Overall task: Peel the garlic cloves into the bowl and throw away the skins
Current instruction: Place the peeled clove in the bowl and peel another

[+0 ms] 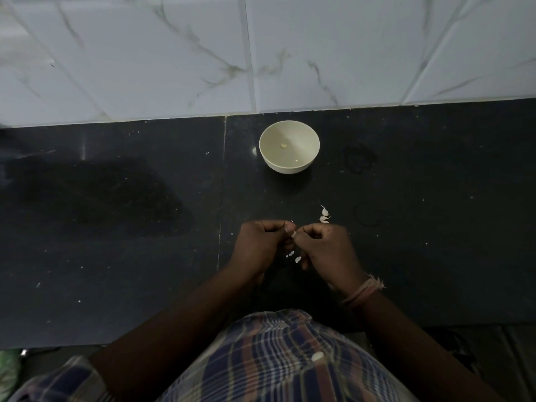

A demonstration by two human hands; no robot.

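Observation:
My left hand [262,246] and my right hand [327,249] meet over the dark counter, fingers curled, both pinching a small white garlic clove [293,234] between them. Bits of white skin [293,256] lie on the counter just below the hands. A few unpeeled garlic cloves [324,215] lie just beyond my right hand. Farther back stands a cream bowl [307,134] with one small peeled clove [283,145] inside.
The black stone counter [116,227] runs up to a white marble-tiled wall [174,53]. A seam in the counter [222,184] passes left of the bowl. The counter's front edge lies near my checked shirt [275,358].

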